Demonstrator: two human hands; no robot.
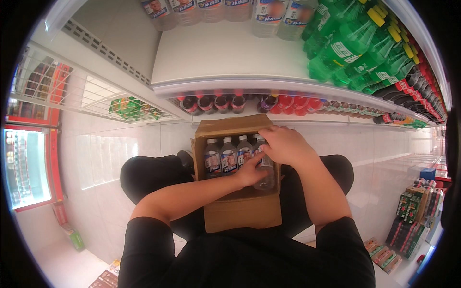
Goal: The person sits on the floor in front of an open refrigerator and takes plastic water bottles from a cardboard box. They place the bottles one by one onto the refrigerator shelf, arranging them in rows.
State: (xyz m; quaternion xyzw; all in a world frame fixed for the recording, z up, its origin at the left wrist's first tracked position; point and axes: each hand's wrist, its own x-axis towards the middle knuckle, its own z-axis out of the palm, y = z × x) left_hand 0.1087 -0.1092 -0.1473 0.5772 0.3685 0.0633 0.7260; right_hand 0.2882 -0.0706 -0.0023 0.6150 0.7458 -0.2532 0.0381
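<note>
Between my knees stands an open cardboard box [242, 212], its flaps spread. Inside, a row of clear plastic bottles [229, 155] with white caps and blue-and-white labels stands along the far side. At the right end, both hands are on one clear bottle [265, 180] that leans toward me. My right hand [282, 144] grips it around the neck and cap. Lower down, my left hand [254, 171] lies across its label, fingers around the body and partly hiding it.
Ahead is a white shelf [230, 54] with similar clear bottles [268, 18] at the back and green soda bottles [345, 54] on the right. Below it, dark cola bottles [221, 103] line a lower shelf. A wire rack [90, 90] and lit fridge [27, 165] stand left; drink packs [407, 219] sit right.
</note>
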